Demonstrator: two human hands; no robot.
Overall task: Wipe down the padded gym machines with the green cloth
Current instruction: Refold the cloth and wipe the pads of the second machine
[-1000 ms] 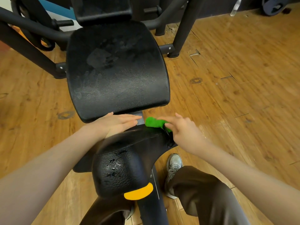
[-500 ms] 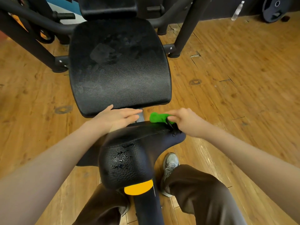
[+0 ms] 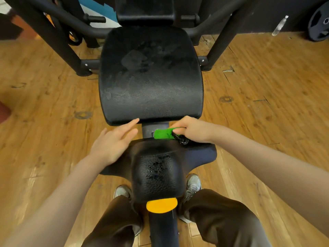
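Observation:
A black padded seat (image 3: 151,75) of a gym machine lies ahead of me, with dull smear marks on its surface. Nearer to me is a smaller black pad (image 3: 158,173) with worn patches and a yellow tab. My right hand (image 3: 192,130) grips the green cloth (image 3: 162,134) in the gap between the two pads, over the grey post. My left hand (image 3: 114,141) rests flat with straight fingers on the left edge of the near pad, its fingertips reaching the seat's front rim.
Black frame tubes (image 3: 58,38) stand left and right behind the seat. A plastic bottle (image 3: 280,26) and a weight plate (image 3: 320,24) lie at the far right wall. My legs and grey shoes straddle the machine's post on the wooden floor (image 3: 267,97).
My right hand has curled tighter round the green cloth and shifted slightly left over the post. My left hand slid back and left off the seat's rim. My view has centred on the machine.

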